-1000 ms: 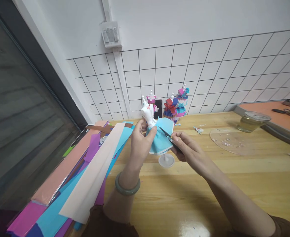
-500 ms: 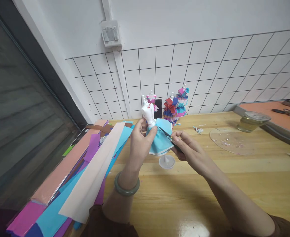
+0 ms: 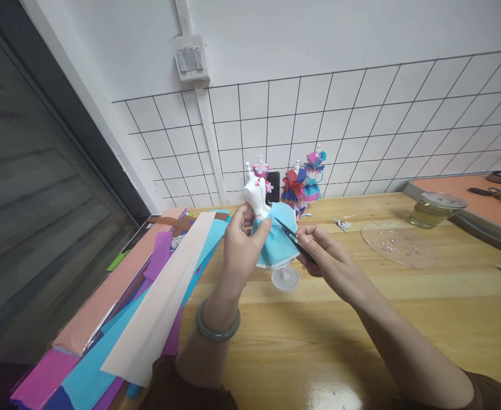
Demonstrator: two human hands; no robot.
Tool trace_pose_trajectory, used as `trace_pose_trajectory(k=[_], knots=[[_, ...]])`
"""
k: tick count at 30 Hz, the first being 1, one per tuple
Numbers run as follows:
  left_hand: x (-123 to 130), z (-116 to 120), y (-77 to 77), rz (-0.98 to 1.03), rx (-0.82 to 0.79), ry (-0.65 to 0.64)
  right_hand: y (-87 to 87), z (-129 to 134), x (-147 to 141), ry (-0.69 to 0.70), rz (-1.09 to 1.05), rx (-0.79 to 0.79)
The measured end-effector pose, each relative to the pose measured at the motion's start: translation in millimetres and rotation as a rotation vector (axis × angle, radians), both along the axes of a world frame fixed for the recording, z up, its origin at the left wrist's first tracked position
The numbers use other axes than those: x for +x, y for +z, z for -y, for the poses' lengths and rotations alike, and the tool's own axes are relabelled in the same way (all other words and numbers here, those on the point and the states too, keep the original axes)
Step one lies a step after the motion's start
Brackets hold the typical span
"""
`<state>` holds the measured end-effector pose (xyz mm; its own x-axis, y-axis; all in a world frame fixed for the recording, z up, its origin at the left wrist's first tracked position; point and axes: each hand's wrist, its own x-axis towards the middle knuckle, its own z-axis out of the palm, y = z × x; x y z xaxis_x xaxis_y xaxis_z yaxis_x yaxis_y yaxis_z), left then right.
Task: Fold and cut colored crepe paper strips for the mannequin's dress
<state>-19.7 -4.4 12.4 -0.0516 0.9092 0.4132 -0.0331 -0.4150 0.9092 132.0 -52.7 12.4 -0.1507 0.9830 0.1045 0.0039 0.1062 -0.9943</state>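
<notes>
A small white mannequin (image 3: 255,195) with red marks near its neck wears a light blue skirt (image 3: 279,246) with a white hem. My left hand (image 3: 244,242) pinches the skirt at the waist, thumb in front and fingers behind the torso. My right hand (image 3: 328,261) holds black tweezers (image 3: 292,234), or a similar thin tool, whose tip lies against the upper front of the skirt. The mannequin's clear round base (image 3: 285,278) shows below the hem.
Coloured paper sheets (image 3: 160,296) are piled at the left. Dressed mannequins (image 3: 295,185) and a dark phone (image 3: 272,187) stand at the back. To the right are a clear plate (image 3: 398,245) with small pieces, a lidded cup (image 3: 434,212) and an orange mat (image 3: 468,191).
The mannequin's base has shifted slightly left and up. The tool's tip has moved a little to the right along the skirt, and its blades look a bit more apart.
</notes>
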Motion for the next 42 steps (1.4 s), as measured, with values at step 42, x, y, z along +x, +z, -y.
trace_pose_trajectory(k=[42], knots=[[0.6,3.0,0.0,-0.005,-0.002,-0.008,2.4,2.2,0.2,-0.113,0.062,0.044]])
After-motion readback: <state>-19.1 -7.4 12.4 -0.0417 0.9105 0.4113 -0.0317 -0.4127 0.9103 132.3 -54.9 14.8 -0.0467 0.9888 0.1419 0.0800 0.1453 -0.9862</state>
